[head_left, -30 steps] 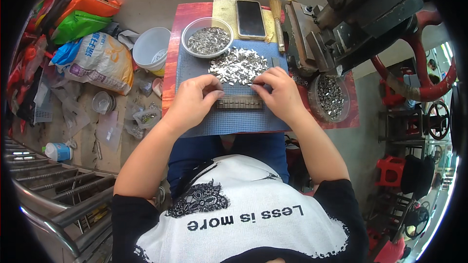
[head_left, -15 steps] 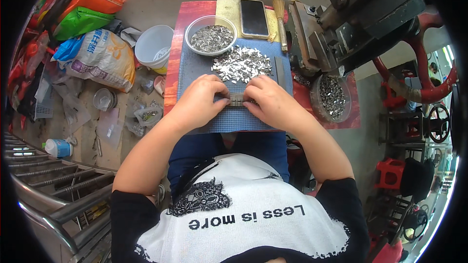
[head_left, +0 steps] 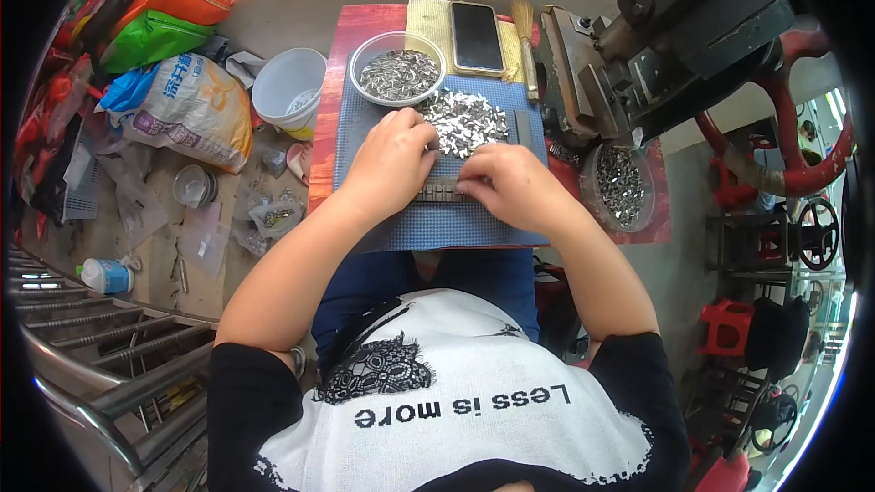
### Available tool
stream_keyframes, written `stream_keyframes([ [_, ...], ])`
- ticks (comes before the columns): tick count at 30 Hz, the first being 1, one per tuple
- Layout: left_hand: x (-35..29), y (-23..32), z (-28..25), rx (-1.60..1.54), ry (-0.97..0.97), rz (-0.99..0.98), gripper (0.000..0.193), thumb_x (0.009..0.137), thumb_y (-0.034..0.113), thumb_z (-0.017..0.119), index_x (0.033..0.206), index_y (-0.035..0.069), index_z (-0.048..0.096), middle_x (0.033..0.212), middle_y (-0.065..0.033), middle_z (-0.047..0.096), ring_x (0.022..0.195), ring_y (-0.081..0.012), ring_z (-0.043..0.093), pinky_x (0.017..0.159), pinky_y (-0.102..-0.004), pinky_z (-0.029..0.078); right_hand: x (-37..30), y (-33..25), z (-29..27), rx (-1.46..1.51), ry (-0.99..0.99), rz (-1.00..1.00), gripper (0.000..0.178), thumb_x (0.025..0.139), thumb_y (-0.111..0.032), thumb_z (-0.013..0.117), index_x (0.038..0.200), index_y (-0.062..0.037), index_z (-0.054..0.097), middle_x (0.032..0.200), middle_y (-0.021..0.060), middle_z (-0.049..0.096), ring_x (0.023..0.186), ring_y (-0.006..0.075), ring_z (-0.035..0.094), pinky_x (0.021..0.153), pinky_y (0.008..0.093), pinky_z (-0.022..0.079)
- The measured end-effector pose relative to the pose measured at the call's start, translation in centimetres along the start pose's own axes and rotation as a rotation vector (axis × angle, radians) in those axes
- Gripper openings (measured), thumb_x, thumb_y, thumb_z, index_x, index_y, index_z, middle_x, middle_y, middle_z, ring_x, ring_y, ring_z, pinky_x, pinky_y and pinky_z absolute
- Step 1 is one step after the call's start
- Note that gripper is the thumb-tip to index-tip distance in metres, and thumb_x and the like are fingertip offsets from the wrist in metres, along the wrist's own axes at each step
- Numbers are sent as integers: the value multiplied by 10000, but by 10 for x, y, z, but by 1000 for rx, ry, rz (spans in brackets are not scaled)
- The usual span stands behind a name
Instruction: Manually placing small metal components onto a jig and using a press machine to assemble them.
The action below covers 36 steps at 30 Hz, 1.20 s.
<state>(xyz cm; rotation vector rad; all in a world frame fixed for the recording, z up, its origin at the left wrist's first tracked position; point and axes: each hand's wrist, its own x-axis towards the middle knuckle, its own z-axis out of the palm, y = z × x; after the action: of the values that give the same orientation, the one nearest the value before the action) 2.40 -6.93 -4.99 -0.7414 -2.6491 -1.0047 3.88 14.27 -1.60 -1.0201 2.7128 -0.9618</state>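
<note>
A narrow slotted metal bar (head_left: 441,189) lies crosswise on a blue ribbed mat (head_left: 428,226) in front of me. Just beyond it is a loose heap of small shiny metal pieces (head_left: 467,120). My left hand (head_left: 394,162) is at the near left edge of this heap, its fingers curled together; whatever is between the fingertips is hidden. At the bar's right end, my right hand (head_left: 512,184) has thumb and fingers pinched close against the bar. Its grip is too small to make out. A clear round tub (head_left: 398,70) of similar slim metal pieces stands behind my left hand.
A phone (head_left: 477,36) rests on a yellow cloth (head_left: 428,16) at the back, beside a brush (head_left: 525,46). To the right stand a dark metal press (head_left: 629,82) and another tub of metal pieces (head_left: 622,187). A white bucket (head_left: 288,87) and sacks (head_left: 196,114) are at left.
My left hand has gone from the bar's left end up to the heap, uncovering more of the bar. My right hand has stayed by the bar, shifting slightly right.
</note>
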Motion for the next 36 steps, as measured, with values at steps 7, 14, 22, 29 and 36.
stream_keyframes([
  [7,-10,9,-20,-271,-36,-202,124,899,37,644,1006,-25,642,900,-138,682,828,-225,666,768,-336,520,32,16,20,-104,317,-25,89,817,-90,734,885,-39,708,865,119,643,860,316,621,756,405,506],
  [14,-17,26,-19,-471,-222,-351,102,881,39,671,959,-24,657,879,-108,679,822,-183,644,776,-317,518,37,27,32,-231,260,-81,113,801,-87,701,860,-14,638,883,143,603,900,347,588,814,433,496],
  [22,-24,20,-15,-175,-203,-114,106,804,68,710,892,10,700,963,-140,648,1000,-321,590,922,-397,474,20,24,15,-150,244,-19,121,801,-93,701,878,-24,638,871,141,604,901,350,588,821,443,489],
  [29,-17,25,-18,-271,-285,-303,142,794,111,737,913,37,763,918,-171,693,949,-337,648,871,-412,509,36,27,27,-170,239,-66,132,813,-81,710,912,-19,647,880,122,609,901,320,589,799,416,495],
  [36,-40,11,-26,-258,-80,-259,199,809,65,748,997,-1,743,988,-131,671,886,-263,665,815,-349,527,25,13,11,-13,171,-18,154,790,-70,720,897,-9,628,848,128,628,827,298,635,749,392,516],
])
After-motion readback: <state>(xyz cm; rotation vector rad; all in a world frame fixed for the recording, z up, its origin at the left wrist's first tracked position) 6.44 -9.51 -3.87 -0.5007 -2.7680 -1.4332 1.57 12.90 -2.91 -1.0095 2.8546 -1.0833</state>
